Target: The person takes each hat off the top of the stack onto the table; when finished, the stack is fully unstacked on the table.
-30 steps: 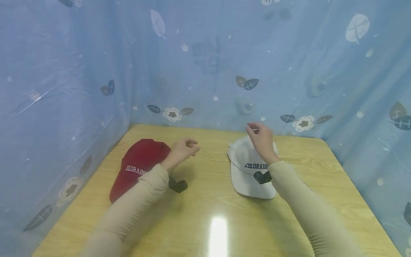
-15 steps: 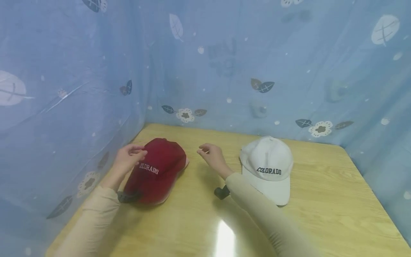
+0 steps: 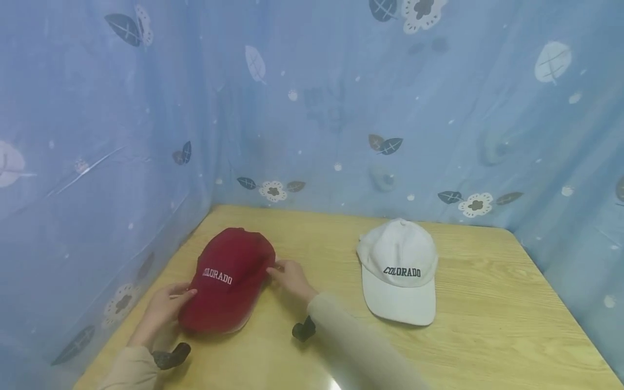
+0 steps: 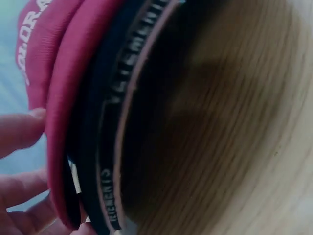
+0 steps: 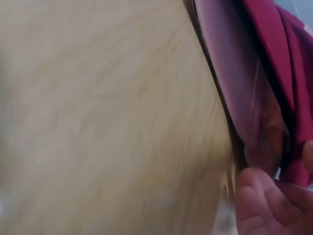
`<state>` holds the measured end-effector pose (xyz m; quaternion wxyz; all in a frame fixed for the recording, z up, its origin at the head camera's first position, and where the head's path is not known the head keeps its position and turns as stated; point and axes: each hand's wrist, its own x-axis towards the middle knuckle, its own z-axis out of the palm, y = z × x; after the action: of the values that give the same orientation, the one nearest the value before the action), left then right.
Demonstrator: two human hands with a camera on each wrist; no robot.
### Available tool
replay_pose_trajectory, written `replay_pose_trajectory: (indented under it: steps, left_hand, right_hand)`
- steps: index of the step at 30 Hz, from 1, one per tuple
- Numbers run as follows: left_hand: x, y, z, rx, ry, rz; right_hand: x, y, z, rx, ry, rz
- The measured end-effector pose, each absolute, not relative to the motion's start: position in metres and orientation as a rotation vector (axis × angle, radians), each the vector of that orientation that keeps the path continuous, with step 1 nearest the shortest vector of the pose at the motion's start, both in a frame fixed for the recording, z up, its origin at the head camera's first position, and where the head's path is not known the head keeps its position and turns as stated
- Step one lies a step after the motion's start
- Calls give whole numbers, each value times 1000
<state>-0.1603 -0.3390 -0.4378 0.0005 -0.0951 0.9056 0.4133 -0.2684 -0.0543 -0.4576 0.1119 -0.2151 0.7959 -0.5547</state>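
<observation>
A red baseball cap (image 3: 236,254) lettered COLORADO lies at the table's left, brim toward me. My left hand (image 3: 162,310) pinches the left side of its brim, thumb above. In the left wrist view, the fingers (image 4: 29,188) reach under the brim's edge. Beneath the red brim run dark layers with white lettering and a pink edge. At the cap's right rear side, my right hand (image 3: 294,279) pinches its lower edge between thumb and fingers. A pink layer (image 5: 230,63) shows under the red cloth in the right wrist view. The fingertips under the cap are partly hidden.
A white cap (image 3: 401,252), also lettered COLORADO, sits right of centre on the wooden table (image 3: 487,303). Blue patterned curtains (image 3: 312,108) hang along the back and both sides. A dark wrist device (image 3: 171,356) is on my left wrist.
Both hands have moved left and down to the red cap; the right came from over the white cap. Each now grips the red cap's edge. The view has shifted slightly.
</observation>
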Motion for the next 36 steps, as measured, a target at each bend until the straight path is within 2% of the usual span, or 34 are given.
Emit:
replay_pose_trajectory:
  steps: [4,8,13,19,27,36]
  left_hand:
    - [-163,-338,-441,-325,2856,1282]
    - [-168,-336,-442,-342,2726,1463]
    - [-172,-329,-437,-344,2561,1714]
    - [-170,-315,-410,-292,2529,1897]
    - [-191,-255,-386,-313,2575,2082]
    - [-228,-170,-408,-342,2490,2088]
  right_hand:
    - [-268,-63,-464,-538,2296,-1763]
    - [-272,-64,-459,-513,2436,-1800]
    - [-280,-59,-440,-525,2638,-1790]
    - [-291,-46,-404,-515,2568,-1875]
    - [-308,3,-371,-377,2697,-1794]
    - [-326,80,-390,-157,2700,-1774]
